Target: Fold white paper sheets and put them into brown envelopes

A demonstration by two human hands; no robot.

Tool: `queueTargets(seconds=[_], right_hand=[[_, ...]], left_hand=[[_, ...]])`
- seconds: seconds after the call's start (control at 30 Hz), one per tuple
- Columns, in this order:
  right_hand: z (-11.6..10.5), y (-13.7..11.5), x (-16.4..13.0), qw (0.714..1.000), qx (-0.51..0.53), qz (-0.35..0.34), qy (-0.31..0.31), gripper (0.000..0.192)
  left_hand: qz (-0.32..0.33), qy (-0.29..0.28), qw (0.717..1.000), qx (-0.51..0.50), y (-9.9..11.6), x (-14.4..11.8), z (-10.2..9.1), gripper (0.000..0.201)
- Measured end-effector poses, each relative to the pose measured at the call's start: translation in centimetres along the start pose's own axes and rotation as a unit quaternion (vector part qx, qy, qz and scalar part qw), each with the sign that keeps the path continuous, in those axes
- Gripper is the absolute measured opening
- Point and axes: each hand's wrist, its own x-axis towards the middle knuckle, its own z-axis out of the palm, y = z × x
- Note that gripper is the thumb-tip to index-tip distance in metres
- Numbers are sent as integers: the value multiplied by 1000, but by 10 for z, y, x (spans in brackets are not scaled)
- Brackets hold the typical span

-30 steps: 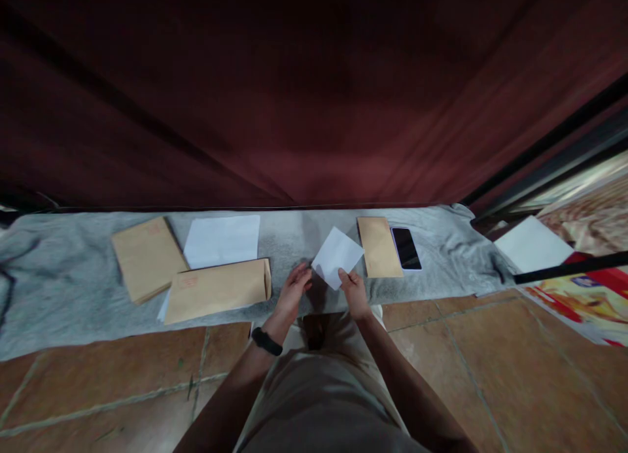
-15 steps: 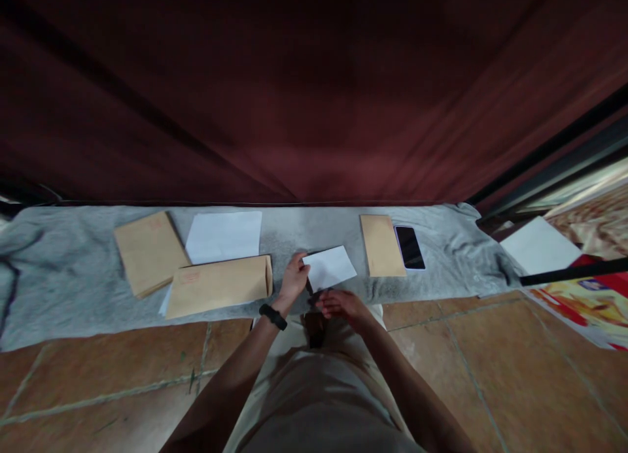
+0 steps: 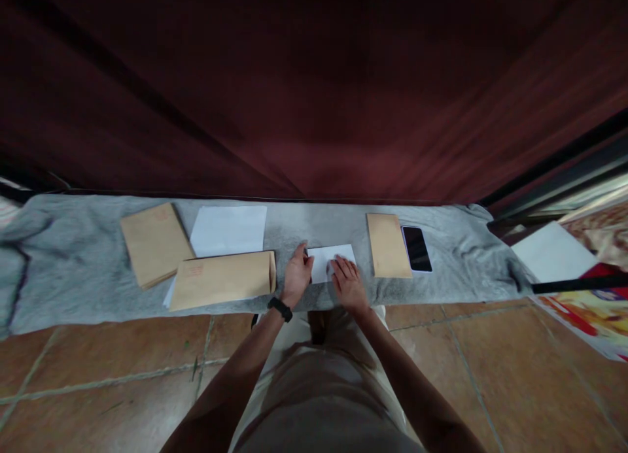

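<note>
A small white sheet of paper [image 3: 320, 263], seemingly folded, lies on the grey cloth in front of me. At its left edge is my left hand [image 3: 296, 276], with thumb and forefinger pinching the paper's side; a dark band circles that wrist. My right hand [image 3: 349, 284] rests flat across the sheet's right part, fingers spread and pressing on it, so that part is hidden. Left of my left hand lies a long brown envelope [image 3: 223, 280] with a folded end. To the right of my right hand is a smaller brown envelope [image 3: 389, 245].
A stack of brown envelopes [image 3: 156, 244] and white sheets [image 3: 228, 231] lie at the left on the cloth [image 3: 73, 263]. A phone [image 3: 417, 249] lies beside the right envelope. Behind hangs a dark red curtain [image 3: 314, 126]. A white sheet [image 3: 554, 251] sits beyond the right end.
My right hand has moved from below the paper up onto its right part and flattened. The paper has turned straighter; my left hand stays at its left edge. The view has shifted slightly.
</note>
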Motion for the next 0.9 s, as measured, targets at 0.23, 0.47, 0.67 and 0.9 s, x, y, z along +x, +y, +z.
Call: queueTargets(seconds=[0.23, 0.47, 0.67, 0.9], right_hand=[[1, 10, 1, 999, 35, 1, 4, 47], [-6, 2, 30, 989, 93, -95, -65, 42], [7, -6, 47, 988, 39, -115, -94, 44], [7, 5, 52, 993, 5, -75, -92, 46]], left_hand=[[230, -48, 958, 166, -5, -76, 12, 46], [293, -110, 922, 228, -23, -91, 18, 58], [303, -128, 913, 242, -30, -89, 19, 60], [328, -126, 891, 288, -32, -90, 24, 75]])
